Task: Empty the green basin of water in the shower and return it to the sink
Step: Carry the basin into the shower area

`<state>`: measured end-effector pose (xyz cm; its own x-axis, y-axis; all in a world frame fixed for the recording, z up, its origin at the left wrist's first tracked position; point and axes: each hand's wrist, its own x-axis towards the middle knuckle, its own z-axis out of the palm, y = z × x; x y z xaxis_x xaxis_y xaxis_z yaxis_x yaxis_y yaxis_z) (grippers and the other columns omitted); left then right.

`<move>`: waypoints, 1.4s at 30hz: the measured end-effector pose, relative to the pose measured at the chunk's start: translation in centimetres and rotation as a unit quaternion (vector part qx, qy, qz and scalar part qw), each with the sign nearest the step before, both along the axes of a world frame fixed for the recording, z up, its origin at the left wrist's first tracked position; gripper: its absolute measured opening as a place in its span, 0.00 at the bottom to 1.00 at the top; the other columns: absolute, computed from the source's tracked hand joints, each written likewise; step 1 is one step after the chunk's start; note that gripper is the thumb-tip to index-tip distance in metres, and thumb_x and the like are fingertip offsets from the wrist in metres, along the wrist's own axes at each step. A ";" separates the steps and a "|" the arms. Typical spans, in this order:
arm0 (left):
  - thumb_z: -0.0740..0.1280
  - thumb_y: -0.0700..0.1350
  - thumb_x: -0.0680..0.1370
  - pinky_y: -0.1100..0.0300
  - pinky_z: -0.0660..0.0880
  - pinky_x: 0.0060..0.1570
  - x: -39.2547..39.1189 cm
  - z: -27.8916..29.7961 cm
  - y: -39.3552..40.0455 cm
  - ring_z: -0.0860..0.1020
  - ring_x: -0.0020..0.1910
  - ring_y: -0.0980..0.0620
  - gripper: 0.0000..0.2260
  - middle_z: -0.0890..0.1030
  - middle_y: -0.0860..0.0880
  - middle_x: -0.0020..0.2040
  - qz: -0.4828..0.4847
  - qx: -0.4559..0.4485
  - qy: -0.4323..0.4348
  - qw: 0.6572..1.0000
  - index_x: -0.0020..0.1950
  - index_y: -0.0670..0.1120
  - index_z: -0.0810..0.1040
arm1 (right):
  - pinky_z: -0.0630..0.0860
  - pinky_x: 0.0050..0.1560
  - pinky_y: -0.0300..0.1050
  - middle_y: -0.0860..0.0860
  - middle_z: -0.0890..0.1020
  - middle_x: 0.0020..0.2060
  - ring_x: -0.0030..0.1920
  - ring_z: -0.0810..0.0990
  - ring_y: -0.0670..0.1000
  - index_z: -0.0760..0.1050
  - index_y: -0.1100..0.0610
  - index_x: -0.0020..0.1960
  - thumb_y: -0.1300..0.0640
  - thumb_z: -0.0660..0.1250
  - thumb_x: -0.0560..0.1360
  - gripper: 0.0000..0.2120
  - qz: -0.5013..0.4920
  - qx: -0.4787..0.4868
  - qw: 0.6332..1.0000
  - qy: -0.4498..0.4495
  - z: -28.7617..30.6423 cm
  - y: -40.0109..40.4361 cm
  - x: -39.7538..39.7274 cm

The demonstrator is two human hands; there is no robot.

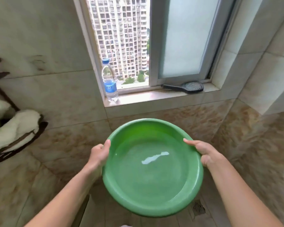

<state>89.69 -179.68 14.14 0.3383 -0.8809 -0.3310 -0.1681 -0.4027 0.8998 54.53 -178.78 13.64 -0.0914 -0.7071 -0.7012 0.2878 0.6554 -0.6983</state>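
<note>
A round green basin (152, 185) with shallow water in it is held out level in front of me, above the tiled shower floor. My left hand (99, 153) grips its left rim, thumb on top. My right hand (205, 152) grips the right rim the same way. The water shows a bright reflection near the basin's middle. A floor drain (197, 208) lies just below and to the right of the basin's near edge.
A window with a stone sill (154, 97) faces me; on the sill stand a water bottle (109, 81) at the left and a black shower head (187, 87) at the right. A dark rack with white towels (11, 126) hangs on the left wall.
</note>
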 end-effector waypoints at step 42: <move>0.68 0.61 0.75 0.58 0.74 0.29 -37.9 -7.3 -12.9 0.75 0.28 0.48 0.23 0.79 0.45 0.33 -0.494 -0.007 -0.106 0.863 0.40 0.40 0.76 | 0.76 0.60 0.68 0.63 0.82 0.58 0.55 0.83 0.62 0.72 0.63 0.69 0.61 0.79 0.65 0.34 -0.458 0.042 0.888 0.030 -5.0 16.8 -22.4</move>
